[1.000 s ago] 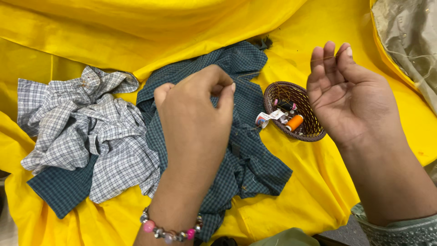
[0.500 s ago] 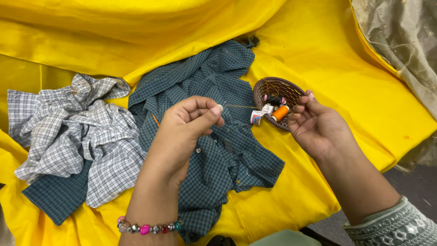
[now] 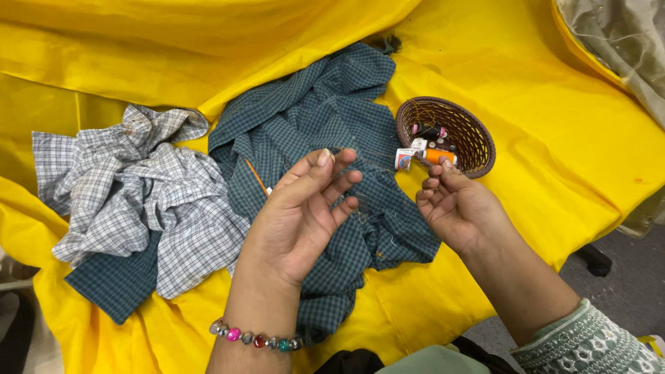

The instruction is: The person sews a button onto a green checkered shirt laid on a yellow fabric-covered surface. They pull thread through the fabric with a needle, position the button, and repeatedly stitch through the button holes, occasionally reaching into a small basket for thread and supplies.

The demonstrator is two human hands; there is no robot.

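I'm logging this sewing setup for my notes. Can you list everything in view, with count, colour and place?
Cloth cover: one, yellow, spread under everything.
Checked shirt: one, dark green, centre.
Checked garment: one, grey-white, left.
Basket: one, brown woven, right of centre.
Thread spools: several in the basket, one orange, others dark.
Pale fabric: one, beige, top right corner.
Bracelet: one, multicoloured beads, left wrist.
Left hand: fingertips pinched over the green shirt.
Right hand: fingers curled, beside the basket.
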